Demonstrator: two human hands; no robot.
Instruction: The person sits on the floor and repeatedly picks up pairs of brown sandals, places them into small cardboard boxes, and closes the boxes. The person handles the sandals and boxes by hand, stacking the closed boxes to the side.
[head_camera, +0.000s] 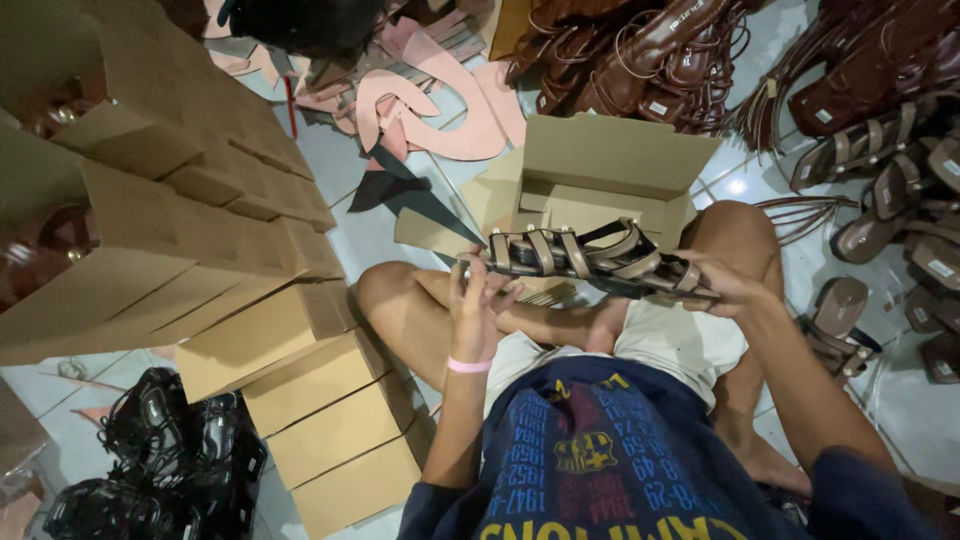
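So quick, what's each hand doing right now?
Left hand: closed on one end of the sandals.
Right hand: closed on the other end of the sandals, above the open box.

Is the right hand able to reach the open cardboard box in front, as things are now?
Probably yes: the open box lies just beyond the strappy sandals, but the right hand is holding them.

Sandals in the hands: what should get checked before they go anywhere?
1. Left hand grips the toe end of the sandals: ok.
2. Right hand grips the heel end: ok.
3. Sandals level, not slipping: ok.
4. Open box right behind them, lid up: ok.
5. Inside of the box free: cannot tell.
6. Straps undamaged: cannot tell, too dim.
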